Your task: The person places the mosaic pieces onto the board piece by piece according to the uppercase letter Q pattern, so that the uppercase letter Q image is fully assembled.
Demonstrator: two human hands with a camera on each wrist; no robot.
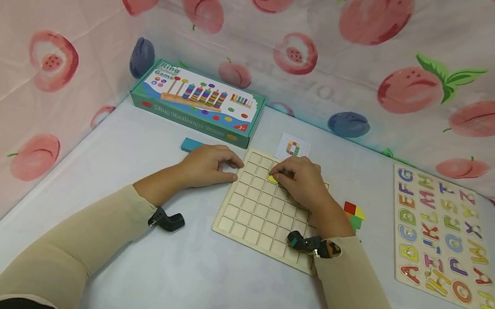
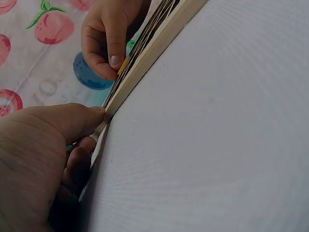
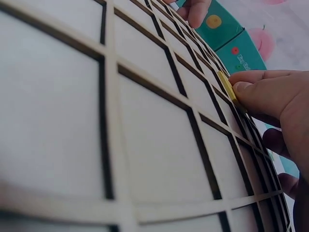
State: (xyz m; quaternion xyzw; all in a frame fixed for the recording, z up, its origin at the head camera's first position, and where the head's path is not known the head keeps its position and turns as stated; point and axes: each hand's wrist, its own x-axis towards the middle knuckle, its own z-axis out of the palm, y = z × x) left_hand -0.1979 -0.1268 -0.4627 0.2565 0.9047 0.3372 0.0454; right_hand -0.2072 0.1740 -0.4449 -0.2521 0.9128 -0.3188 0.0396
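Observation:
A square wooden grid board [image 1: 250, 207] lies flat on the table. My left hand [image 1: 207, 167] holds its left edge, with thumb and curled fingers at the rim in the left wrist view. Over the upper middle of the grid, my right hand [image 1: 302, 181] pinches a small yellow tile [image 1: 272, 179] between thumb and index finger. In the right wrist view the yellow tile [image 3: 227, 87] stands out above the grid lines, under the fingertips. A pattern card [image 1: 293, 147] with a ring of coloured squares lies just beyond the board.
Red, yellow, green and orange tiles [image 1: 354, 214] lie right of the board, partly behind the right forearm. A blue block [image 1: 191, 145] sits beyond the left hand. A green Ring Challenge Game box [image 1: 194, 101] stands back left; a wooden alphabet board [image 1: 448, 242] lies at right.

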